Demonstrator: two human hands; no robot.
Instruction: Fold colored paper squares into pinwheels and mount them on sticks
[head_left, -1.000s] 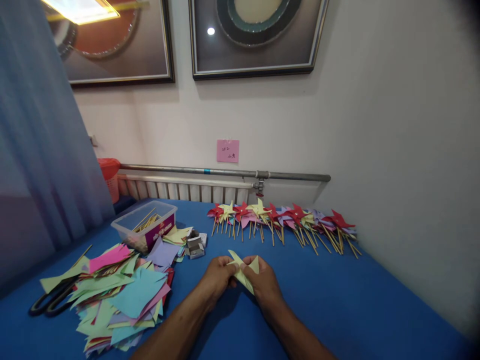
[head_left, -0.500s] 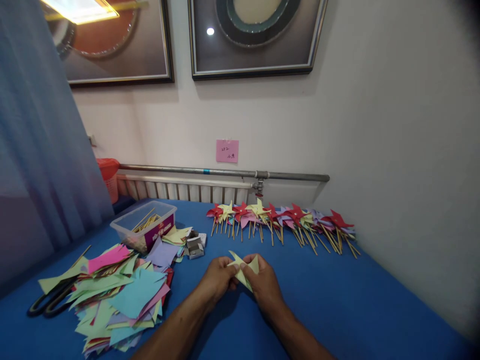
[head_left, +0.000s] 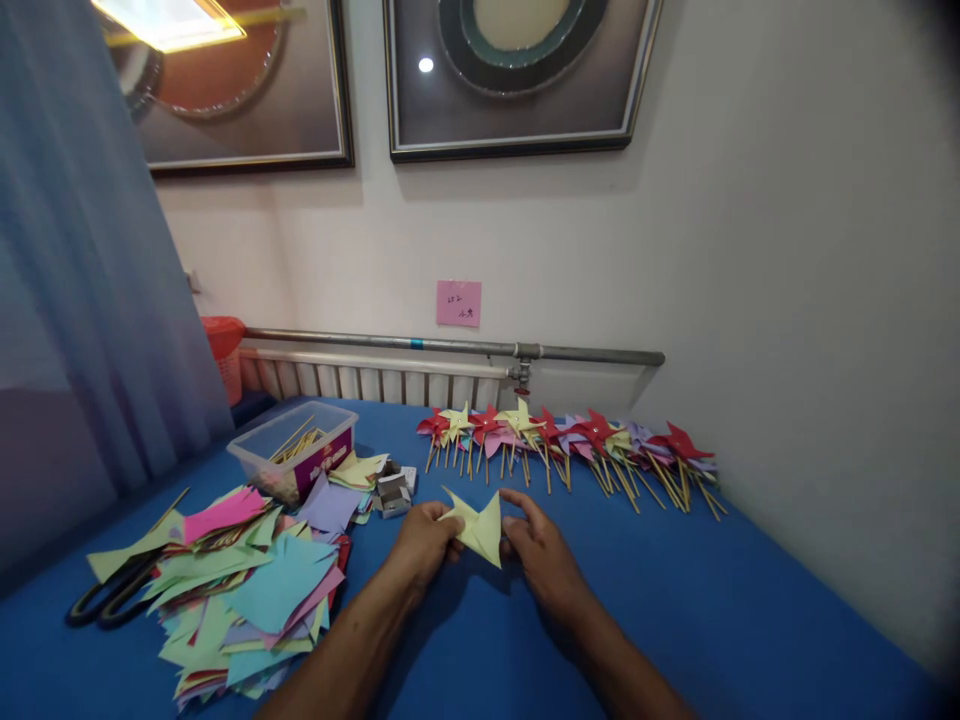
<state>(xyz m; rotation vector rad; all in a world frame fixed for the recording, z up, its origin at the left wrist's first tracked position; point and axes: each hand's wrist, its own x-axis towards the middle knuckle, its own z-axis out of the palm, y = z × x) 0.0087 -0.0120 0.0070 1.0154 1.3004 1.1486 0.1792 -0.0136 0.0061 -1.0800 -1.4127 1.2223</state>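
Both my hands are over the blue table (head_left: 675,610) near its middle. My left hand (head_left: 421,541) pinches the left side of a folded yellow paper piece (head_left: 480,525) with pointed flaps. My right hand (head_left: 544,552) is at the paper's right edge, fingers spread and loosely curved, fingertips touching or nearly touching it. A row of finished paper pinwheels (head_left: 570,440) on wooden sticks lies beyond my hands, along the wall.
A heap of cut coloured paper squares (head_left: 240,590) lies to the left, with black scissors (head_left: 105,600) at its far left. A clear plastic box (head_left: 294,458) holds wooden sticks. A small white box (head_left: 394,490) sits beside it. A radiator and pipe run along the wall.
My right hand has let go of its pinch and opened at the paper's right side. The yellow paper now stands more spread out, held by the left hand.
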